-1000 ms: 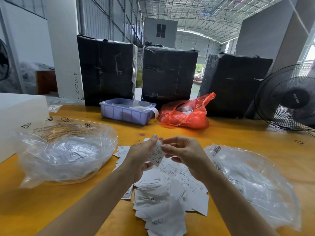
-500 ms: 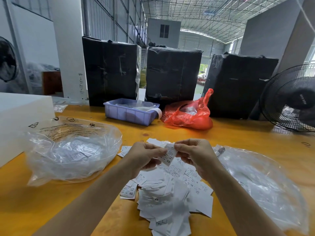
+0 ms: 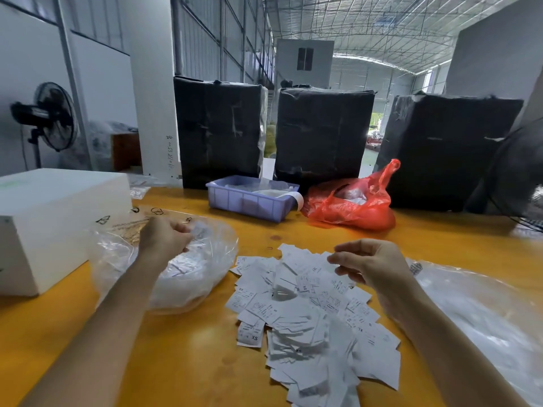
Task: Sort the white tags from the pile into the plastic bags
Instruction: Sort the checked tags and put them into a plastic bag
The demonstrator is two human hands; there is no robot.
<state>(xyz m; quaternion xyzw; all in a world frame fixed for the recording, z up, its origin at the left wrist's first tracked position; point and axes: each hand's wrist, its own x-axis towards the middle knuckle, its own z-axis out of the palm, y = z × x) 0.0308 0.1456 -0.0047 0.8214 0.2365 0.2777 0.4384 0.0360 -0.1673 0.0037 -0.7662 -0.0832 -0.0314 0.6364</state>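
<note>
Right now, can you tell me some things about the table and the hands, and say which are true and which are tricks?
1. The left hand is over the clear bag on the left. True.
2. The pile of white tags lies inside the purple tray. False: it lies loose on the yellow table, between the two clear bags.
3. The red bag sits beside the purple tray. True.
4. The right hand is inside the red bag. False: it hovers over the pile of white tags.
5. Three black wrapped bundles stand at the back. True.

Daylit metal-roofed warehouse, white pillar, orange table.
</note>
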